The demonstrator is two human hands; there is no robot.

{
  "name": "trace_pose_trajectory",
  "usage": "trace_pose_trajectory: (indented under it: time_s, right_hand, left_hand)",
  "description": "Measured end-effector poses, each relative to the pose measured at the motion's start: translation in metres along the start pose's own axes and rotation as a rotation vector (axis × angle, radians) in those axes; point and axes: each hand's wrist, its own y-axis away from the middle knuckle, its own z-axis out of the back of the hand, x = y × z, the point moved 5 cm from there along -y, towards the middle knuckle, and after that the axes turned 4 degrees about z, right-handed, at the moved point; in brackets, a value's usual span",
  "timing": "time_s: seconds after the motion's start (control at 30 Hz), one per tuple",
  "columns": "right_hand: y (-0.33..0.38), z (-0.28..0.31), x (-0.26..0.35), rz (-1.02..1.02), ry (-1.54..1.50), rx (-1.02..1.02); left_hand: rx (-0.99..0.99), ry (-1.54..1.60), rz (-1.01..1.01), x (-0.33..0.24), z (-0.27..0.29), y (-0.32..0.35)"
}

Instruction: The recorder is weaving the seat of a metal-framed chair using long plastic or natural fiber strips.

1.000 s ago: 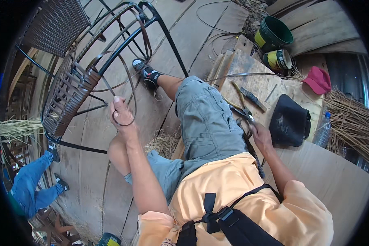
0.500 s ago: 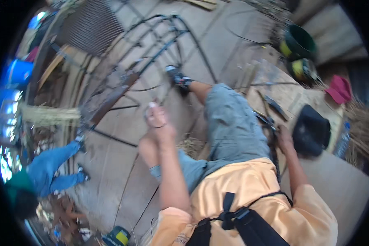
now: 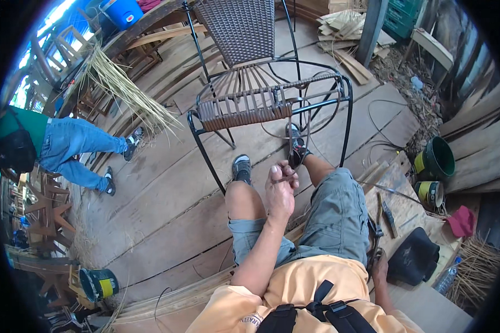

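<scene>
My left hand (image 3: 280, 194) is raised between my knees, its fingers closed around a thin brown strip (image 3: 290, 136) that hangs from the chair's front rail. The chair has a dark metal frame (image 3: 348, 119), a woven brown backrest (image 3: 236, 33) and a front rail wrapped closely in brown strip (image 3: 239, 112) on its left part. Toward the right of that rail the wrapping gives way to bare metal. Low beside my right thigh, my right hand (image 3: 379, 271) has its fingers curled at a dark object I cannot make out. Hand tools (image 3: 388, 217) lie on the board just ahead of it.
A black cap (image 3: 414, 256), a pink cloth item (image 3: 461, 221) and a plastic bottle (image 3: 447, 280) are at my right, with green buckets (image 3: 436, 161) farther off. A person in jeans (image 3: 75, 147) stands at left, near a bundle of pale strips (image 3: 130, 89). Another bucket (image 3: 99, 283) stands lower left.
The view has swung, so the chair now stands upright ahead and the picture is sharper. My left hand appears nearer the chair's hanging strip; my right hand stays beside my thigh.
</scene>
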Motion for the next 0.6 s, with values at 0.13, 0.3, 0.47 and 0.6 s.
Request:
trace_pose_trajectory:
  time_s: [0.13,0.3,0.47,0.6]
  right_hand:
    - [0.002,-0.001,-0.005,0.000,0.020,0.022]
    - [0.002,-0.013,-0.038,-0.119,-0.167,0.082]
    - [0.007,-0.004,-0.035,-0.047,-0.158,0.060]
    - [-0.009,0.049,-0.002,0.153,-0.270,-0.352]
  left_hand:
    - [0.035,-0.477,-0.157,-0.009,-0.008,0.010]
    - [0.113,-0.953,-0.414,-0.019,-0.032,0.022]
    - [0.231,-1.155,-0.414,-0.009,-0.032,0.027]
    - [0.414,-1.255,-0.438,-0.022,-0.047,0.037]
